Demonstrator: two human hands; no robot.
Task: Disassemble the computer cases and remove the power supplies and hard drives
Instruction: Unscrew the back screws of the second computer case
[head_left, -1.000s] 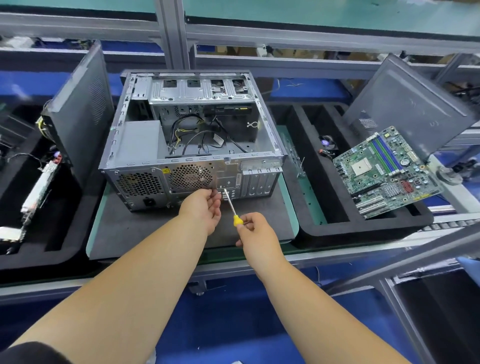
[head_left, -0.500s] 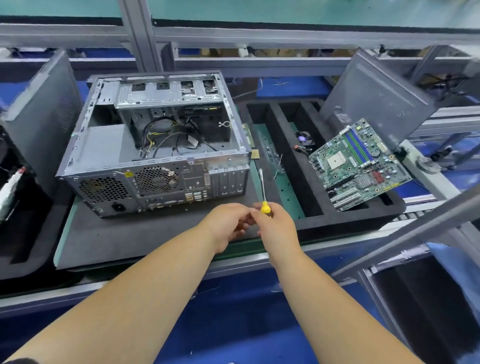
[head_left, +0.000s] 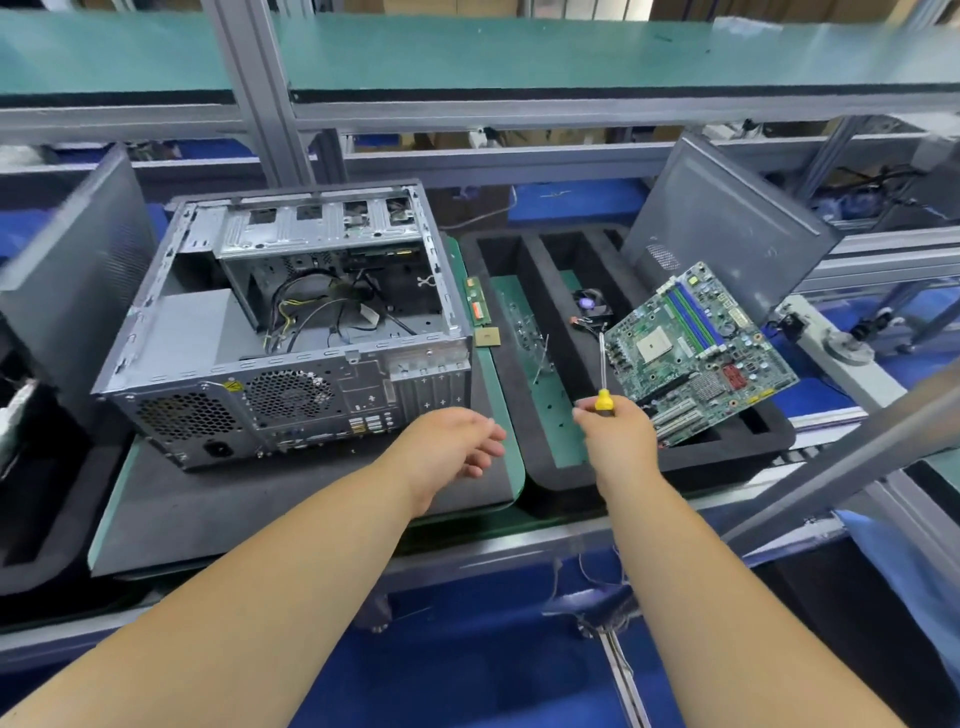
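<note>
An open grey computer case (head_left: 291, 332) lies on its side on a dark foam pad (head_left: 291, 514), its rear panel facing me. Loose cables (head_left: 322, 312) lie inside, and the grey power supply (head_left: 192, 332) sits in its left part. My right hand (head_left: 618, 436) grips a yellow-handled screwdriver (head_left: 602, 374), shaft pointing up, over the black foam tray (head_left: 675, 467) to the right of the case. My left hand (head_left: 457, 441) hovers with loosely curled fingers, holding nothing, just in front of the case's right rear corner.
A green motherboard (head_left: 696, 348) leans in the foam tray, with a small fan (head_left: 592, 306) behind it and a grey side panel (head_left: 727, 234) propped at the back. A memory stick (head_left: 478, 306) and a CPU chip (head_left: 488, 338) lie beside the case. Another panel (head_left: 72, 280) stands at left.
Both hands have left the case's rear panel. My right hand carried the screwdriver to the right over the foam tray, and my left hand separated from it. The view shifted.
</note>
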